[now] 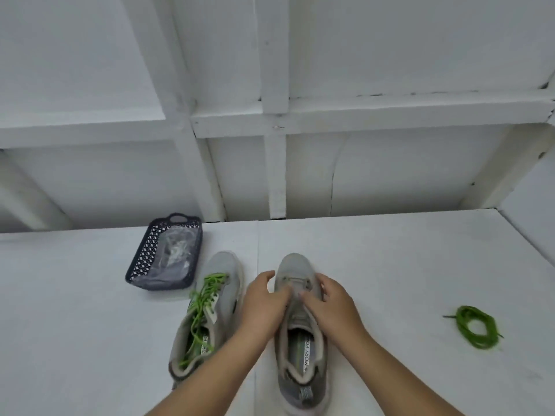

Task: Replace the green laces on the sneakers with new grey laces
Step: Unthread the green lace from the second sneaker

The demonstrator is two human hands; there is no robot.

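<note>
Two grey sneakers stand side by side on the white table, toes pointing away from me. The left sneaker (pixel 210 313) carries loosened green laces (pixel 202 304). A grey lace (pixel 295 279) crosses the lowest eyelets of the right sneaker (pixel 300 340). My left hand (pixel 264 304) and my right hand (pixel 329 304) rest on this shoe's tongue area, fingers pinched at the eyelets; what they pinch is hidden. A removed green lace (pixel 474 327) lies coiled on the table at the right.
A dark perforated basket (pixel 150 253) holding a clear plastic bag with laces sits behind the left sneaker. A white framed wall (pixel 276 121) rises right behind the table's (pixel 390 265) far edge.
</note>
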